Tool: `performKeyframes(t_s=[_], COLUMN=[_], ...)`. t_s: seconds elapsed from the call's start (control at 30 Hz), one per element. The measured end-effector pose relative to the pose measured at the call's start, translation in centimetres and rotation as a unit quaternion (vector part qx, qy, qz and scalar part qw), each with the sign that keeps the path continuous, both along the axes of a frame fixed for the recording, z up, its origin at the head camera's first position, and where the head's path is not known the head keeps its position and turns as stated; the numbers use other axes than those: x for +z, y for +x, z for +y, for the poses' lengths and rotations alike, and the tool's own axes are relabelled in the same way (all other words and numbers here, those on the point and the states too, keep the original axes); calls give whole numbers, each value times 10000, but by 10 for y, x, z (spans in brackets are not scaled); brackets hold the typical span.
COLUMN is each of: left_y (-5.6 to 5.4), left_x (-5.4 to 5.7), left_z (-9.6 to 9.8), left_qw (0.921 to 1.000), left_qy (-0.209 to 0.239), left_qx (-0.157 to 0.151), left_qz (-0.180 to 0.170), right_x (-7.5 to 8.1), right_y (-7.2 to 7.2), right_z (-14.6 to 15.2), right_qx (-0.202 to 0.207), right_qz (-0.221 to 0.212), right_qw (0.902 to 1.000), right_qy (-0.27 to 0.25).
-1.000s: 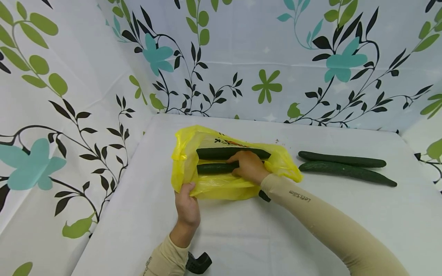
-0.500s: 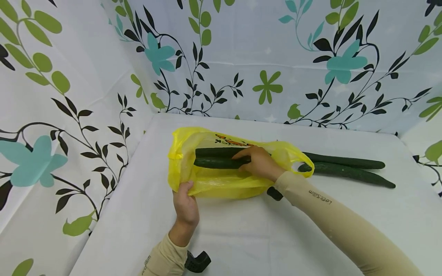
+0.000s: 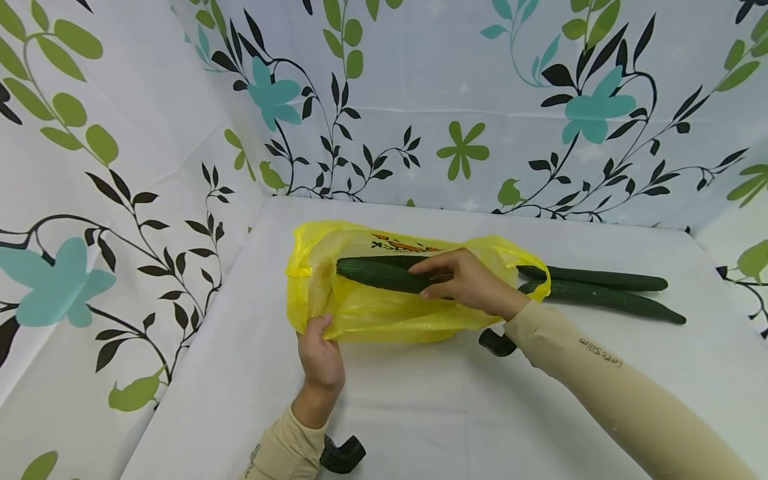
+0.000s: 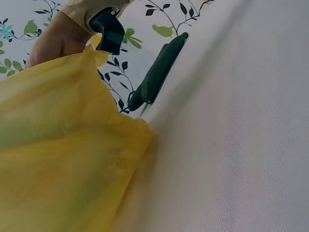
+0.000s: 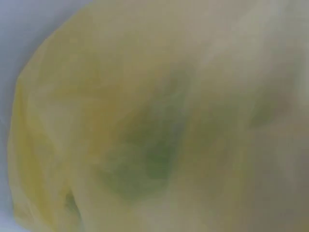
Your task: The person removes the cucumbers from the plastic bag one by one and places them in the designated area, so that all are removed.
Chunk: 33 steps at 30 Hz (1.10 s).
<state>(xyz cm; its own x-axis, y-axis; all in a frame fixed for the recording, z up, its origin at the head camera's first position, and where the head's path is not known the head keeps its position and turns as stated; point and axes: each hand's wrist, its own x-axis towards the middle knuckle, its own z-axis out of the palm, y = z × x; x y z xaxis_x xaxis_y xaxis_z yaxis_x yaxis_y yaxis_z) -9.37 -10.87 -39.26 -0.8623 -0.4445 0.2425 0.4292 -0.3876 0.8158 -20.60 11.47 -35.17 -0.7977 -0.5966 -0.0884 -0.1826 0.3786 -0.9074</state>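
A yellow plastic bag [image 3: 384, 327] lies on its side on the table, its mouth facing up toward me. With thumb and fingers my left hand [image 3: 321, 363] pinches the bag's near left edge. My right hand [image 3: 471, 283] reaches into the bag and grips a dark green cucumber [image 3: 375, 275] near its right part. Behind that one, partly covered, is a second cucumber [image 3: 399, 260], also in the bag. In the left wrist view the bag [image 4: 58, 145] hides the right hand's fingers. The bag [image 5: 48, 121] fills the right wrist view, with blurred green shapes showing through.
Two more cucumbers, a far one [image 3: 606, 278] and a near one [image 3: 618, 302], lie side by side right of the bag, whose handle loop [image 3: 543, 277] overlaps their left ends. Black wrist devices [image 3: 343, 455] show at both wrists. A patterned cloth [image 3: 384, 100] hangs behind the white table.
My right hand has moved right, and the near cucumber in its grip has shifted back against the far one, overlapping it. The bag's right end has stretched out over the loose cucumbers' ends.
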Motion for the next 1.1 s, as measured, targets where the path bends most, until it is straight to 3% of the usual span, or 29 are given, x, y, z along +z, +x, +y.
performKeyframes(t_s=[0.2,0.43,0.7,0.8,0.93,1.1], left_y=[0,0,0,0,0,-1], left_x=[1,1,-1,-2,-2,-2], left_z=[0,0,0,-1,-1,1], left_qw=[10000,10000,9999,9998,9998,9999], left_qy=[-13,-28,-118,-167,-188,-130], left_qx=[12,33,7,-22,-7,34], left_qz=[66,21,52,61,17,-11], right_x=[16,39,57,63,73,84], right_y=[8,14,15,15,17,20], right_z=[9,21,40,49,61,78], right_qx=[12,135,245,301,306,116], right_qz=[-490,-791,-805,-941,-1233,-1335], right_qw=[9963,9831,9493,9208,8662,8050], right_qy=[-699,-1647,-3030,-3773,-4832,-5779])
